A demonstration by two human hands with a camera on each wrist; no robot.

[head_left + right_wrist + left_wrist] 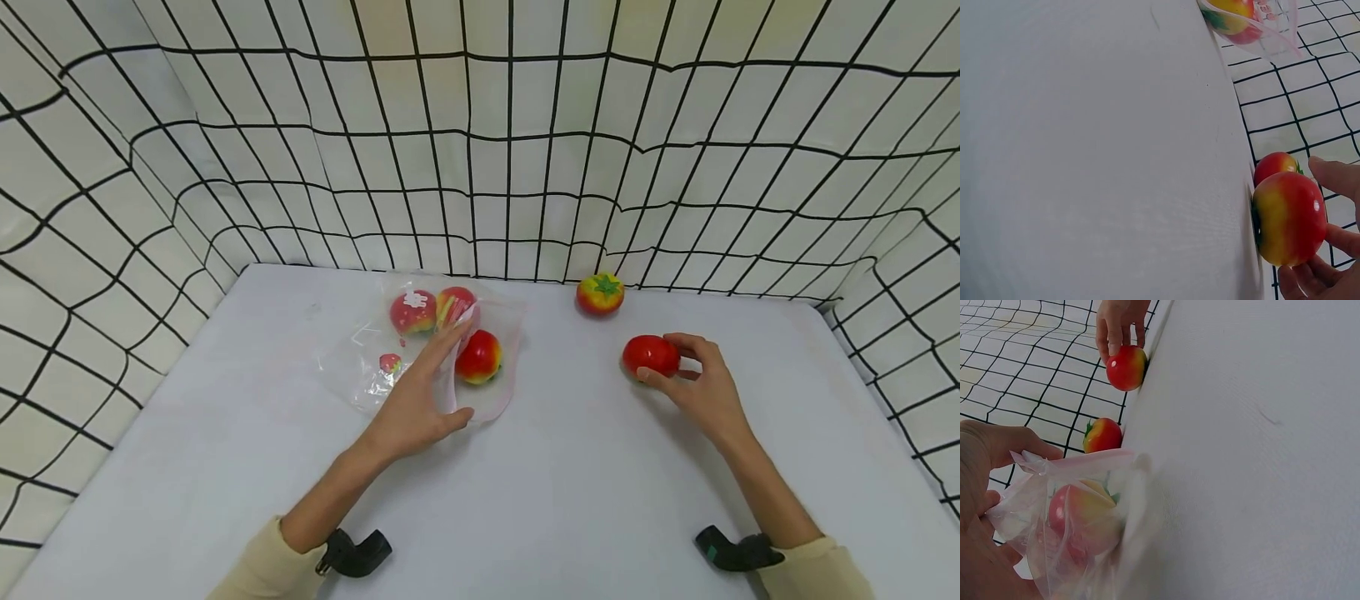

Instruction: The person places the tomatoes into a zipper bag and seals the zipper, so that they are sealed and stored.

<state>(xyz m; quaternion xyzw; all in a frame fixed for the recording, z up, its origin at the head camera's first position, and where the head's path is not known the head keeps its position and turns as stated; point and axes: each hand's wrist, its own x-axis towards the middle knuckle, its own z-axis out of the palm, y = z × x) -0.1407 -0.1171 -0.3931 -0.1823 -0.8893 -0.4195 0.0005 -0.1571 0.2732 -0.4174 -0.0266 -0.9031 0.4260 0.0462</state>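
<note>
My left hand holds the raised film of a clear plastic bag with a pink edge, its thumb spread apart from the fingers. Inside the bag lies a red-and-yellow tomato near the mouth, with two more red round shapes behind it under the printed film. To the right, my right hand grips another tomato between thumb and fingers. That tomato shows red and yellow sides in the right wrist view; whether it touches the table cannot be told. My left fingertips are partly hidden by film in the left wrist view.
A single tomato with a green calyx sits at the table's back edge, between the bag and my right hand. The white table is bordered behind and at the sides by a black-lined grid.
</note>
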